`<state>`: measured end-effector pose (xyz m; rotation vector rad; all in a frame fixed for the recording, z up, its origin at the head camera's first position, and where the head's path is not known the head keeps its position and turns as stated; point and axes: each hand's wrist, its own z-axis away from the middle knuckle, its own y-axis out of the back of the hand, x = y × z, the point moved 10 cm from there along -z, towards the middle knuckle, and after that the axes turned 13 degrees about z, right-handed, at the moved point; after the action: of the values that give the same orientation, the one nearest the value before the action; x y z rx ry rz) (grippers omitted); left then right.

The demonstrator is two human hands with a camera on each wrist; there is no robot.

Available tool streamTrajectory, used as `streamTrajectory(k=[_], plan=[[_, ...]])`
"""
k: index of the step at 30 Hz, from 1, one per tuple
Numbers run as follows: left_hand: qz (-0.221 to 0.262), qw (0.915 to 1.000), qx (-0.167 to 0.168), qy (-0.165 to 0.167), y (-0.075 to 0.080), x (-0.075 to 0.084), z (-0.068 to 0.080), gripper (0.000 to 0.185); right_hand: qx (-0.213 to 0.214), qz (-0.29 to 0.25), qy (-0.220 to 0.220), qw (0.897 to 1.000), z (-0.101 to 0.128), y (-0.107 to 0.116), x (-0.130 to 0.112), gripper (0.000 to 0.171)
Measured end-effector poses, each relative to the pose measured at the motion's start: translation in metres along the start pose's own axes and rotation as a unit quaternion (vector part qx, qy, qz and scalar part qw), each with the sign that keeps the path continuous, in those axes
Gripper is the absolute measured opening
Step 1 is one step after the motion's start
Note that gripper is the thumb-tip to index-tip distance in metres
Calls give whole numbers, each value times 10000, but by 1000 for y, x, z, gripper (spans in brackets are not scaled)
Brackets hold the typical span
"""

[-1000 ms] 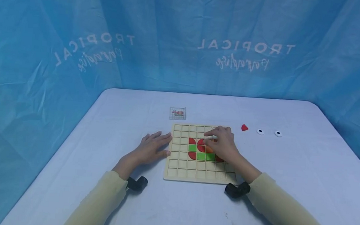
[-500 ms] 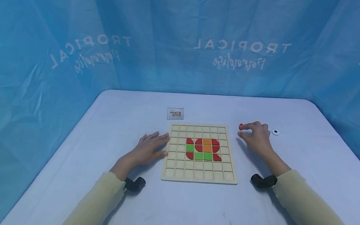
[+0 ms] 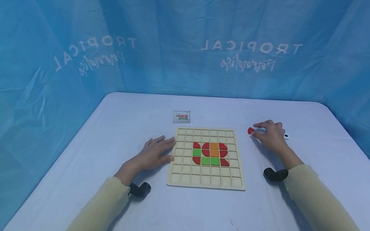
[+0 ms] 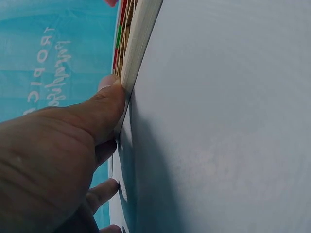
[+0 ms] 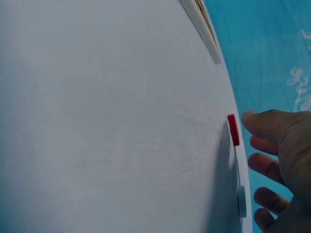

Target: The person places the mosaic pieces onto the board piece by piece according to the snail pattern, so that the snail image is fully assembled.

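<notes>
A pale wooden grid board [image 3: 205, 181] lies mid-table, with red, green and orange pieces [image 3: 214, 153] set in its cells. My left hand [image 3: 153, 154] rests along the board's left edge, fingers spread; in the left wrist view the thumb [image 4: 104, 99] lies against the rim. Right of the board, my right hand [image 3: 270, 136] hovers by a loose red piece [image 3: 250, 130]. Thumb and forefinger are parted, the thumb tip right at the piece. In the right wrist view that red piece [image 5: 233, 130] lies on the table beside the thumb.
A white disc with a black dot [image 3: 286, 137] shows just right of my right hand. Behind the board lies a small gridded picture card [image 3: 182, 116]. A white cloth covers the table [image 3: 195, 219], and a blue printed curtain [image 3: 178, 38] hangs behind it.
My right hand has left the board and moved right to the loose red piece, with its thumb and forefinger now wider apart. The left hand has stayed at the board's edge.
</notes>
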<state>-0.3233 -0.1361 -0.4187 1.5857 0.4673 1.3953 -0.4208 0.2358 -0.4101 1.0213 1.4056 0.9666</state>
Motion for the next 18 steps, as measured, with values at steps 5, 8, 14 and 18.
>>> streamTrajectory(k=[5,8,14,18], plan=[[-15,10000,14,-9,0,0,1,63,-243,78,62,9997,-6,-5,1,40],[-11,10000,17,-45,1,2,1,62,-351,119,84,9993,-9,-7,2,41],[7,10000,25,-81,2,2,1,62,-417,250,230,9986,-13,-12,1,44],[-1,10000,32,-80,2,1,2,61,-513,275,262,9980,-14,-14,-1,46]])
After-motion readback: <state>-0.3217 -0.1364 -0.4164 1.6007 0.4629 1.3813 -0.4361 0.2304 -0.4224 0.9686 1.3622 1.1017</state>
